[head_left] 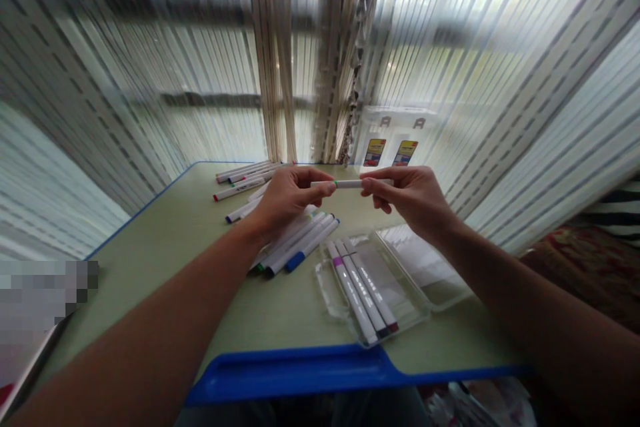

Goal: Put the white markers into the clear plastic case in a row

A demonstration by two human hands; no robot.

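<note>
Bare forearms rise from the lower left and lower right corners, converging on the middle of the frame. At the centre, the left hand and the right hand share one white pen, held nearly level above the table. Left thumb and fingers pinch its left part, close to a narrow green band; right thumb and fingers pinch its right part. Both grips are narrow, with a bare stretch of barrel showing between them.

Below the hands, right of centre, lies a clear case, its lid folded open to the right under the right forearm. Three pens lie side by side in it, slanting down to the right; the leftmost has a purple band, the middle one a dark lower end, the right one a dark red lower end. Just left of the case is a row of loose pens, with green, dark and blue ends toward the lower left, partly hidden by the left hand. Farther up and left, more pens lie spread near the back edge.

A blue trough runs along the table's near edge, bottom centre. Behind the right hand, upper right of centre, stands a clear box with two labels, against striped curtains
</note>
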